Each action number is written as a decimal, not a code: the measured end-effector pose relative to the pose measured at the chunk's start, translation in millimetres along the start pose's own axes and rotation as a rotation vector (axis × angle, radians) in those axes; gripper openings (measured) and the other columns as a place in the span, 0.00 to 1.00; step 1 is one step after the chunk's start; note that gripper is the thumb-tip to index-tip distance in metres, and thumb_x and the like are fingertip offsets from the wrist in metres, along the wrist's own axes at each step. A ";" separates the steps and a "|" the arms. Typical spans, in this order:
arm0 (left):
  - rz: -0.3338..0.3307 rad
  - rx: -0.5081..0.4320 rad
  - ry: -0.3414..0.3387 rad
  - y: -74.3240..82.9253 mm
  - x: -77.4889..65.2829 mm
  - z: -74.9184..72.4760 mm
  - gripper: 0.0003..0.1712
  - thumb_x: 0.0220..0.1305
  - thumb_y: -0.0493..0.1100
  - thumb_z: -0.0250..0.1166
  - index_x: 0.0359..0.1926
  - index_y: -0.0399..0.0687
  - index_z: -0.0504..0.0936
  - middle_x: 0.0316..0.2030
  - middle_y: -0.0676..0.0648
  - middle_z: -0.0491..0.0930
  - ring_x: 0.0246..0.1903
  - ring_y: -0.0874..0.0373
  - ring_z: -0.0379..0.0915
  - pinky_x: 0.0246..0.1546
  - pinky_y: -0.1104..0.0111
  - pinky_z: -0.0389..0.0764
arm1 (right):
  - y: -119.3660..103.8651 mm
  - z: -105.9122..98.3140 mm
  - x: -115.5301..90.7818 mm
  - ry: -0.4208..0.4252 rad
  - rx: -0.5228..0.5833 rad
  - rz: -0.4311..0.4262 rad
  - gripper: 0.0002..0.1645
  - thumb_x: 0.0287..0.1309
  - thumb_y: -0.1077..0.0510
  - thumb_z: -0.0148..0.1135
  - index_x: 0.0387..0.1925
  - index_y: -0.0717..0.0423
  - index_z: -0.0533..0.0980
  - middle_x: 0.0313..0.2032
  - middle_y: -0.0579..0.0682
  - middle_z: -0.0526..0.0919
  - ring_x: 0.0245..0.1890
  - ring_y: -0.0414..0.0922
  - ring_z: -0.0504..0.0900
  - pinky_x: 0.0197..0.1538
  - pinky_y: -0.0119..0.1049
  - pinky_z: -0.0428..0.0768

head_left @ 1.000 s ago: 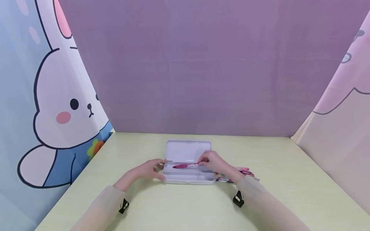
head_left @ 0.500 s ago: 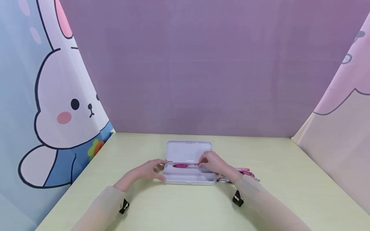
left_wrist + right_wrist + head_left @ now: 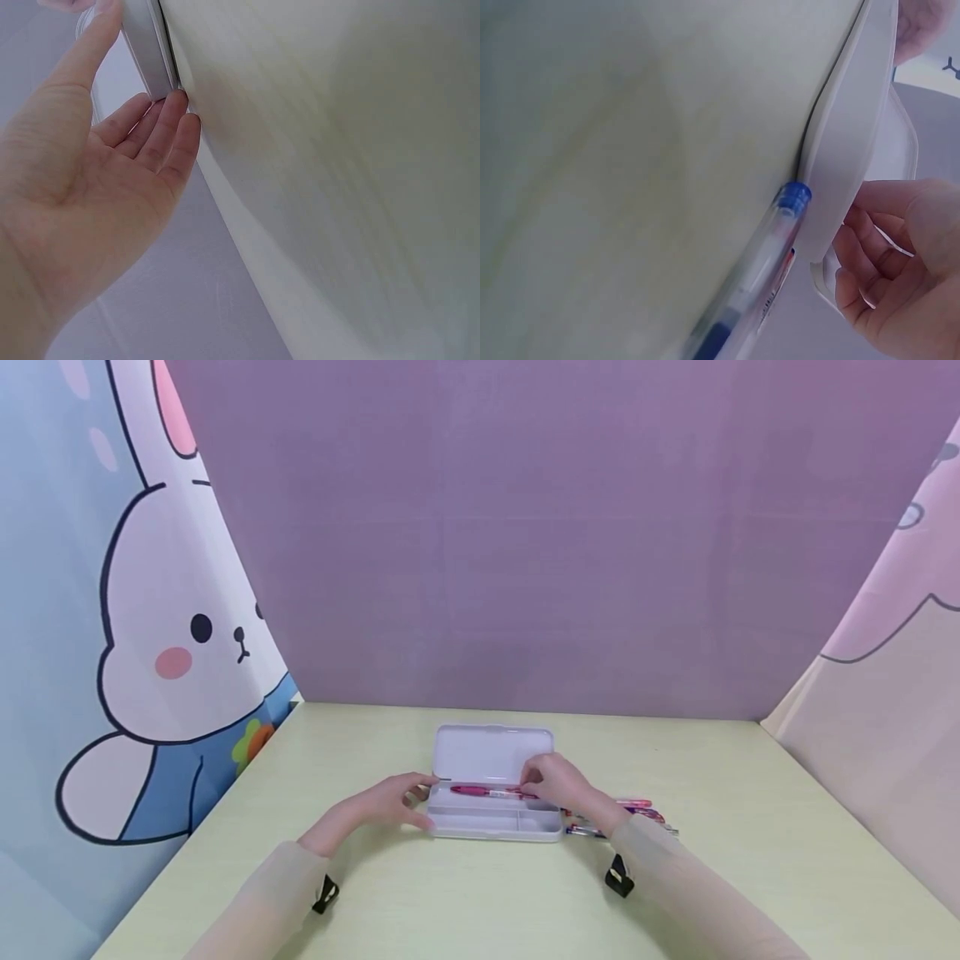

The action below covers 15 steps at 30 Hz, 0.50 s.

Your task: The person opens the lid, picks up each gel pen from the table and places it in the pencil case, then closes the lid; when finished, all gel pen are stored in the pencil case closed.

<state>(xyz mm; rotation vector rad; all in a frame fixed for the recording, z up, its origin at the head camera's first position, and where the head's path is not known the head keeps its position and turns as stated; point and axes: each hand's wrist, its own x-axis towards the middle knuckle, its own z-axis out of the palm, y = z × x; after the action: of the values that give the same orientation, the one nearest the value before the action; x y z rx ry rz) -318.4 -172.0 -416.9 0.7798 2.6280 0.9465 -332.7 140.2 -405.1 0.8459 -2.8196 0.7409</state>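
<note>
A white pencil case [image 3: 472, 824] lies with its lid [image 3: 491, 753] raised in the head view. My left hand [image 3: 386, 799] holds the case's left end, thumb at the front corner and fingers toward the hinge. In the left wrist view, that hand's fingertips [image 3: 177, 101] touch the case end. A pink-red pen [image 3: 480, 792] lies lengthwise in the rear compartment. My right hand [image 3: 557, 779] reaches over the case's right side, its thumb and fingers pinching the pen's right end. The case wall hides those fingertips in the right wrist view.
Several pens [image 3: 637, 810] lie on the table right of the case, partly under the right forearm. One blue-capped clear pen [image 3: 761, 262] lies against the case in the right wrist view. A purple backdrop [image 3: 480, 568] rises behind the pale table [image 3: 450, 893].
The pen's angle has shifted slightly, its right end now lower and more of it showing by the right fingers. Both hands stay at the case; the view has shifted a little.
</note>
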 end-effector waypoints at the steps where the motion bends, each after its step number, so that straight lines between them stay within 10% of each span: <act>1: -0.003 0.001 0.000 0.4 0.2 0.2 0.44 0.48 0.51 0.73 0.64 0.41 0.67 0.56 0.40 0.73 0.51 0.47 0.72 0.52 0.55 0.75 | 0.4 -0.4 -0.4 0.004 -0.007 -0.001 0.04 0.50 0.64 0.67 0.24 0.55 0.80 0.24 0.45 0.81 0.26 0.35 0.75 0.33 0.29 0.75; 15: -0.007 -0.005 -0.002 0.8 1.2 0.2 0.44 0.49 0.51 0.73 0.64 0.40 0.66 0.56 0.41 0.73 0.52 0.47 0.71 0.53 0.54 0.74 | 9.5 -14.9 -10.8 0.049 0.075 0.020 0.04 0.52 0.66 0.65 0.32 0.61 0.80 0.28 0.49 0.82 0.29 0.39 0.77 0.35 0.31 0.78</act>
<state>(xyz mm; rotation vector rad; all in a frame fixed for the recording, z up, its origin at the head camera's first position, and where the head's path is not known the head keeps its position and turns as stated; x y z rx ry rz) -319.0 -170.8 -416.6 0.7700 2.6236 0.9502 -329.3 159.6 -398.5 0.8004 -2.7766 0.8635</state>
